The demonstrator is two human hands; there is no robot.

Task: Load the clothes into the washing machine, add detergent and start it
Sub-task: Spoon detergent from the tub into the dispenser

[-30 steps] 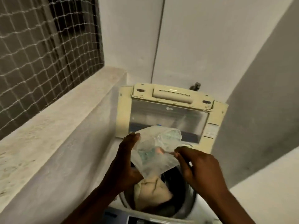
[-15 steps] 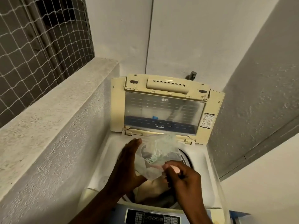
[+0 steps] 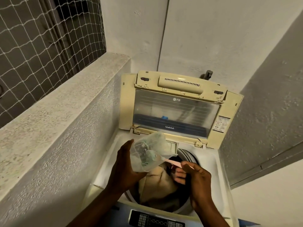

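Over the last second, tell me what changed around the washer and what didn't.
The view tilted down, so the control panel came into sight. The right hand drew back from the clear bag toward the person and now pinches a thin pink piece that reaches to the bag's edge. The left hand still holds the bag over the drum. The lid stays raised, and the beige clothes stay in the drum.

My left hand (image 3: 124, 167) covers the near side of the clear bag (image 3: 150, 151); its contents read only as pale green blur. I cannot identify the pink item (image 3: 172, 162) pinched by my right hand (image 3: 196, 179). The control panel (image 3: 155, 221) is cut off by the bottom edge, labels illegible. Clothes (image 3: 157, 182) hide the drum's depth.
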